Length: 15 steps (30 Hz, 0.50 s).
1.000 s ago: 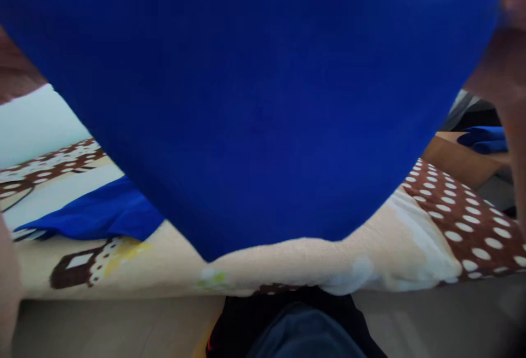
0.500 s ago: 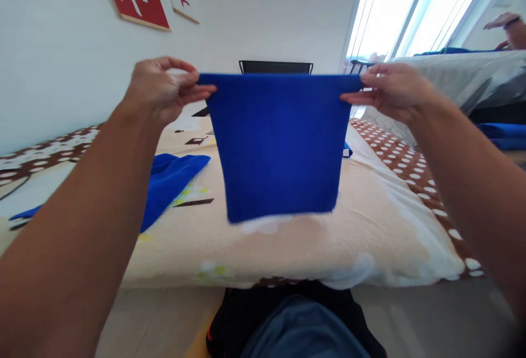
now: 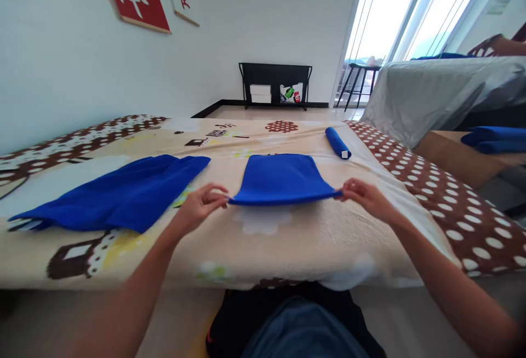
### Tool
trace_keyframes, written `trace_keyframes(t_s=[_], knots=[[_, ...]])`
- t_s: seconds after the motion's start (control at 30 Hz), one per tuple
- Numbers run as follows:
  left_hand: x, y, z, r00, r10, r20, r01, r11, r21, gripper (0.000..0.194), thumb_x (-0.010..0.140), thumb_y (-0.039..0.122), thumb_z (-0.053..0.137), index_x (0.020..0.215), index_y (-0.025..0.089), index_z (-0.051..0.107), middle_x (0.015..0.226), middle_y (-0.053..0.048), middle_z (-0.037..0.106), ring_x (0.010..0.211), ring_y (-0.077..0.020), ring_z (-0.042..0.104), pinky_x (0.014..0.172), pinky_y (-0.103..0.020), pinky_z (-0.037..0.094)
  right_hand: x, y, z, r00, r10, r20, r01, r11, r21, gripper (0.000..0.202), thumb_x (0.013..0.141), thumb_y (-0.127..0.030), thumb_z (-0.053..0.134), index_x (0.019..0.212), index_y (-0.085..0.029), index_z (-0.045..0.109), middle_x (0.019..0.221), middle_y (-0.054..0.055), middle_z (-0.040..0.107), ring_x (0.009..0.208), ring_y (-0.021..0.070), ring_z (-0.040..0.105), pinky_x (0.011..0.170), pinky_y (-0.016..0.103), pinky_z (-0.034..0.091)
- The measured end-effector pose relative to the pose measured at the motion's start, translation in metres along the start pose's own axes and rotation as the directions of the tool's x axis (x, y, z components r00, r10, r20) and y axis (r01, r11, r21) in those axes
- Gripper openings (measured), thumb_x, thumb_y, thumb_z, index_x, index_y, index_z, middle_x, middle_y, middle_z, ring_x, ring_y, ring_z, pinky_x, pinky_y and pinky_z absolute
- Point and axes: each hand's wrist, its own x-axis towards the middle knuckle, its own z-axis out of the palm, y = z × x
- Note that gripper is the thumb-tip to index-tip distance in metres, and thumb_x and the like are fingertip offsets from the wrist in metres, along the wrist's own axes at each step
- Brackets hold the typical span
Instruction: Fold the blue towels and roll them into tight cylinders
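A: Item one?

B: Blue cloth, single piece, roughly square-cornered, at the middle of the patterned blanket. Far part apparently lying flat; near edge raised, shadow beneath.

A: How held?

B: Left hand: fingers pinching the left end of the near edge. Right hand: fingers pinching the right end of that edge.

A: Notes on good handling?

B: Tension: slight sag at mid-edge; a light, equal outward pull should straighten it. Too hard a pull, in my judgement, could drag the far part askew. Level: both ends best at one height, so neither corner touches down first. Grip: fingertips only, to limit bunching at the corners. Pace: slow; the material looks limp and may crease or trap air if dropped.

A: Adjoining items?

B: Rolled cloth, blue, white tag at its near end, beyond the right hand. Loose cloth, blue, rumpled, left of the left hand. Both lie apart from the held piece; a wide sweep of the left wrist might catch the loose one.

A: Outer items?

B: Folded cloth, blue, on a cardboard box, far right. Above it, another person's arm, well apart.
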Motion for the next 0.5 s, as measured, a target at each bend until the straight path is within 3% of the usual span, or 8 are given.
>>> trace_keyframes(t_s=[0.1, 0.17, 0.3, 0.5], knots=[[-0.033, -0.026, 0.020, 0.994, -0.044, 0.095, 0.043, 0.999, 0.017, 0.037, 0.085, 0.050, 0.068, 0.106, 0.020, 0.061, 0.098, -0.007, 0.078, 0.095, -0.0248, 0.074, 0.081, -0.032, 0.056, -0.035, 0.026, 0.016, 0.995, 0.057, 0.087, -0.046, 0.992, -0.119, 0.028, 0.093, -0.048, 0.058, 0.093, -0.021, 0.060, 0.101, 0.006, 0.071, 0.093, 0.0199, 0.066, 0.083, 0.036, 0.053], [-0.047, -0.034, 0.026, 0.994, -0.075, 0.080, 0.075, 0.997, 0.003, 0.039, 0.086, 0.051, 0.067, 0.110, 0.021, 0.060, 0.104, -0.008, 0.077, 0.103, -0.0261, 0.072, 0.086, -0.034, 0.056, -0.049, 0.030, 0.020, 0.992, 0.074, 0.100, -0.053, 0.978, -0.199, 0.027, 0.096, -0.047, 0.053, 0.095, -0.021, 0.060, 0.114, 0.008, 0.070, 0.098, 0.0208, 0.064, 0.085, 0.037, 0.050], [-0.060, -0.035, 0.027, 0.995, -0.079, 0.064, 0.081, 0.996, -0.026, 0.039, 0.086, 0.050, 0.067, 0.111, 0.021, 0.060, 0.105, -0.007, 0.077, 0.106, -0.0251, 0.071, 0.095, -0.036, 0.056, -0.061, 0.019, 0.021, 0.989, 0.085, 0.122, -0.036, 0.932, -0.360, 0.028, 0.097, -0.048, 0.049, 0.098, -0.022, 0.061, 0.124, 0.006, 0.068, 0.087, 0.0195, 0.064, 0.078, 0.036, 0.048], [-0.077, -0.030, 0.026, 0.998, -0.012, 0.066, 0.013, 1.000, -0.011, 0.034, 0.087, 0.048, 0.066, 0.109, 0.022, 0.063, 0.107, -0.006, 0.076, 0.100, -0.0238, 0.073, 0.091, -0.034, 0.060, -0.075, 0.009, 0.021, 0.984, 0.056, 0.167, 0.021, 0.903, -0.429, 0.026, 0.099, -0.044, 0.047, 0.096, -0.025, 0.064, 0.124, 0.005, 0.067, 0.106, 0.0225, 0.063, 0.094, 0.038, 0.047]])
